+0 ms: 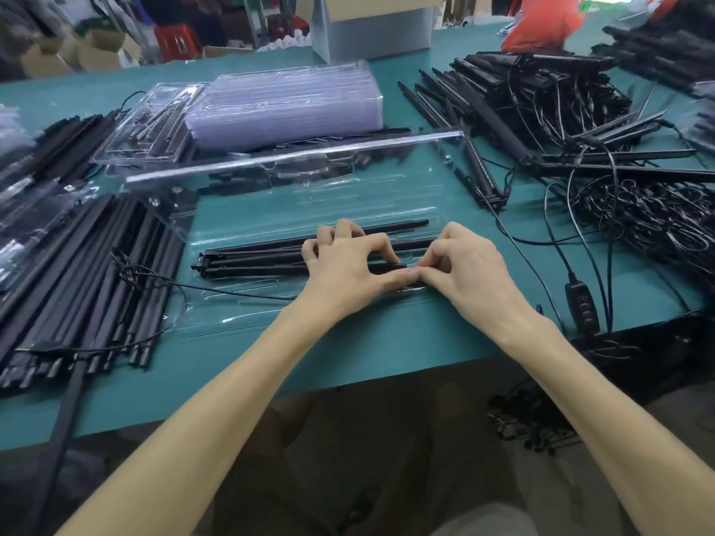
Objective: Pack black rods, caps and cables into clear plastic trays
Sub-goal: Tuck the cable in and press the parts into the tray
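Both hands are meeting over the open clear tray (240, 307), which is lying on the green table (348, 353) straight ahead of the person. The rods in it are running left to right, tilting slightly up toward the right, so the nearest rod (251, 270) is lying crosswise under both thumbs. The left hand (344, 265) is arching over the rods, fingers curled, thumb bearing on that rod; the right hand (468, 265) is pinching the same rod near its right end, thumb tips touching. Neither hand is sitting nearer. Counting: two hands, one open tray, at least three rods inside it — perhaps four, the hands are hiding part — and one stack of empty trays (286, 102) beyond
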{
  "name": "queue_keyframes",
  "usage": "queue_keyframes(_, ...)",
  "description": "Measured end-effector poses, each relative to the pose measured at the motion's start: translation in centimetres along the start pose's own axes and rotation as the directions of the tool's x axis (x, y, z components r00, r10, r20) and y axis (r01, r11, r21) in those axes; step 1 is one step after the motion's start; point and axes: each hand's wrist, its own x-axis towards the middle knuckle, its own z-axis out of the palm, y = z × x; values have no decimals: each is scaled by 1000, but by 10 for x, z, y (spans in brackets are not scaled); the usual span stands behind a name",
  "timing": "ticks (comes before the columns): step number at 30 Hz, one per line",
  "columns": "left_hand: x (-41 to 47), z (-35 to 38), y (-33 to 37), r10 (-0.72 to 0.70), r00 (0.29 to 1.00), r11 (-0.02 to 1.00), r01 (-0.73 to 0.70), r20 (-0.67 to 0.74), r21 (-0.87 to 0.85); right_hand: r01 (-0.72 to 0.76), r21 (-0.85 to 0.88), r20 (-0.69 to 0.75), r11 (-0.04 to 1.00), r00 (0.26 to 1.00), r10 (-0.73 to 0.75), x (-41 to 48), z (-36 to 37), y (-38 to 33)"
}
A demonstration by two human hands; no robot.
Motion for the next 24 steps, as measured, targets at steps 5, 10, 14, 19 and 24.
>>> queue_keyframes(5, 0, 2, 3, -5, 1000, 1000, 5, -9, 13, 3, 19, 27, 1000, 1000, -3, -2, -5, 0)
queue_keyframes(10, 2, 0, 7, -43, 999, 999, 43, 24, 5, 83, -10, 7, 996, 997, -83, -9, -25, -2)
queue_keyframes(14, 0, 0, 8, -43, 999, 999, 43, 25, -17, 220, -90, -350, 971, 906, -237, -3, -49, -15)
queue_keyframes(19, -1, 0, 8, -40, 999, 999, 41, 29, -15, 203, -225, -358, 953, 892, -275, 39, -69, -29)
queue_keyframes(24, -1, 1, 8, -45, 999, 999, 45, 20, -14, 190, -140, -148, 972, 966, -210, 38, -52, -23)
